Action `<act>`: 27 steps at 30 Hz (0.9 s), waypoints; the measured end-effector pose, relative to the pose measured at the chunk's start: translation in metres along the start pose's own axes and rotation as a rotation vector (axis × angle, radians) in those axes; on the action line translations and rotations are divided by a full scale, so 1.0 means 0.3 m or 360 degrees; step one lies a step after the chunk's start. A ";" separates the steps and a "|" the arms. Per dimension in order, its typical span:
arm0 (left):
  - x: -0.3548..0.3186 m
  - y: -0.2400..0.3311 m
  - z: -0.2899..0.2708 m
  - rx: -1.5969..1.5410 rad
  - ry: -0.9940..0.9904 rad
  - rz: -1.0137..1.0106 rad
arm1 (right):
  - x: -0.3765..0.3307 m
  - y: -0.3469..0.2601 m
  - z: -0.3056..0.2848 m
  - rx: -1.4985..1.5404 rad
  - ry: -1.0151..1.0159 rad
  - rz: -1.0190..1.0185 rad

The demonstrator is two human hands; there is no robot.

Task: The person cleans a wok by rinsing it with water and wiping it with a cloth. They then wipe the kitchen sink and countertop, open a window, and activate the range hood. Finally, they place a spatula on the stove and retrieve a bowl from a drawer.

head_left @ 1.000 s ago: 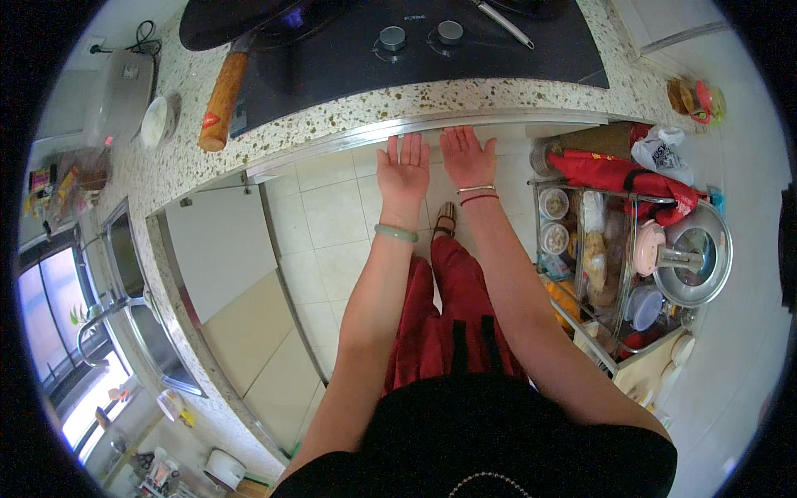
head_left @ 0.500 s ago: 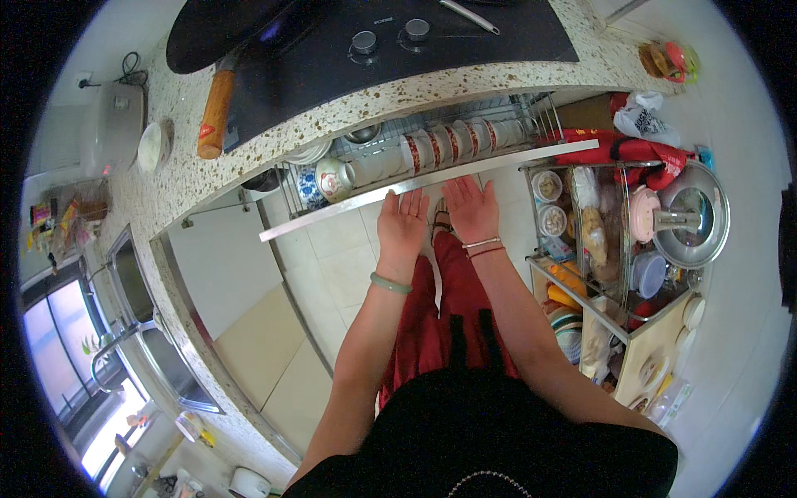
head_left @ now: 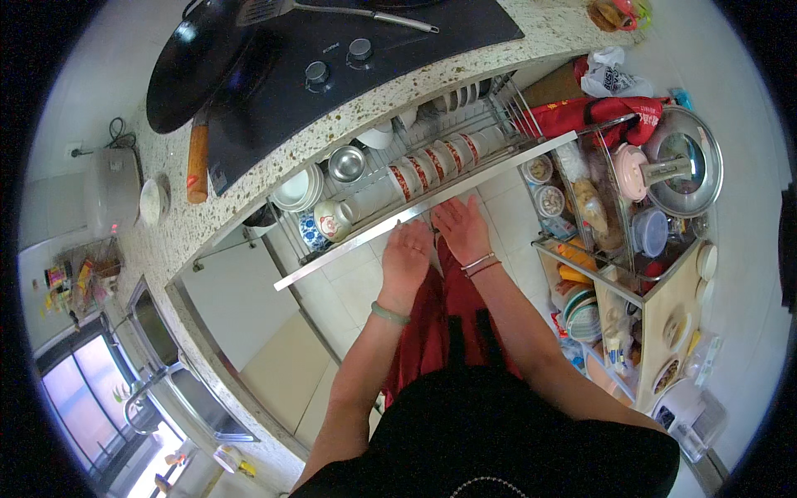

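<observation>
A wire dish drawer [head_left: 425,214] stands pulled out from under the counter. It holds a row of white bowls [head_left: 425,168] with red patterned bands, a small steel bowl [head_left: 347,163], stacked white bowls [head_left: 297,189] and a round patterned jar [head_left: 332,220]. My left hand [head_left: 407,253], a green bangle on its wrist, lies palm up with fingers extended against the near side of the drawer front. Beside it my right hand [head_left: 462,228] is in a similar pose, its fingertips at the same edge. Both are open and hold nothing; whether the fingertips touch the panel is hard to make out.
Above the drawer, a black cooktop [head_left: 365,91] carries a wok [head_left: 195,70] with a wooden handle and a slotted spatula [head_left: 365,12]. At right stands a rack [head_left: 623,286] of containers, with a glass lid [head_left: 701,170]. A sink [head_left: 207,402] is at left.
The drawer has come farther out toward me, showing more dishes behind the banded bowls. Both hands have drawn back with it, fingers still extended. The view has shifted.
</observation>
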State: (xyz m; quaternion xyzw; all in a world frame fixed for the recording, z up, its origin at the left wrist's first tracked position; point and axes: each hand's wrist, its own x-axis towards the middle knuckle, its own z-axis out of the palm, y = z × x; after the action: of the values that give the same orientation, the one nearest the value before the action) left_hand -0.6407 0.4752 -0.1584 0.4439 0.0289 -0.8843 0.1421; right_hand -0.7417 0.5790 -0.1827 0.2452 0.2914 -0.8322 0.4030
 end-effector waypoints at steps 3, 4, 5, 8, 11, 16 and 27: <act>-0.002 -0.043 0.103 0.0205 -0.0413 -0.0114 | -0.013 -0.091 0.012 -0.0770 0.0180 0.0117; 0.001 -0.047 0.159 0.0385 -0.0528 -0.0033 | -0.013 -0.129 0.025 -0.1101 0.0286 0.0157; 0.037 -0.054 0.199 0.0484 -0.0516 0.0047 | 0.000 -0.160 0.024 -0.1416 0.0258 -0.0124; 0.205 -0.064 0.336 0.0688 -0.0458 0.0186 | 0.111 -0.256 0.033 -0.2081 0.0247 -0.0776; 0.426 -0.060 0.424 0.0933 -0.0489 0.0265 | 0.363 -0.313 0.061 -0.2211 0.0390 -0.1017; 0.719 -0.052 0.514 0.0781 -0.0354 0.0253 | 0.635 -0.349 0.145 -0.2778 0.0324 -0.1107; 0.996 -0.054 0.515 0.1149 -0.0125 0.0297 | 0.877 -0.338 0.211 -0.4438 0.0064 -0.0473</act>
State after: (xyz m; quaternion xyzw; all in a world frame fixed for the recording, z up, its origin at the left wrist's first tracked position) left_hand -0.9342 0.3959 -0.3034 0.4320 -0.3307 -0.8371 0.0573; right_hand -0.9810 0.4480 -0.2777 -0.3725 0.8959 0.1074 0.2168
